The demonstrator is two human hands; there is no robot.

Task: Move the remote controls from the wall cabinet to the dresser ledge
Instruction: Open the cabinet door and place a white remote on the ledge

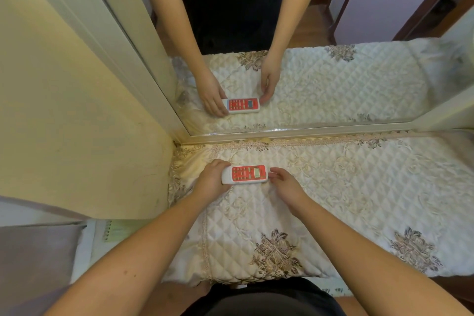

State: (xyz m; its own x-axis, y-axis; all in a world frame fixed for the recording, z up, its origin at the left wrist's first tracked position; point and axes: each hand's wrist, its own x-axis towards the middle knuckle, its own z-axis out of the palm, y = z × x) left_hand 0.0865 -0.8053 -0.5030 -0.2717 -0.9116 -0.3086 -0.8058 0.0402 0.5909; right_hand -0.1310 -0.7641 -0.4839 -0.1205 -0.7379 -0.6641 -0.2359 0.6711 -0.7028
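Quilted dresser ledge (359, 187), red-faced remote control (245, 174), left hand (211, 178) gripping, lettering unreadable

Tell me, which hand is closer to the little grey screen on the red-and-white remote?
Right. The right hand touches the red-and-white remote at the end with the grey screen; the left hand grips the opposite end.

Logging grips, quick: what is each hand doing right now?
Left hand: closed on the left end of the remote.
Right hand: fingertips touching the remote's right end, not wrapped around it.
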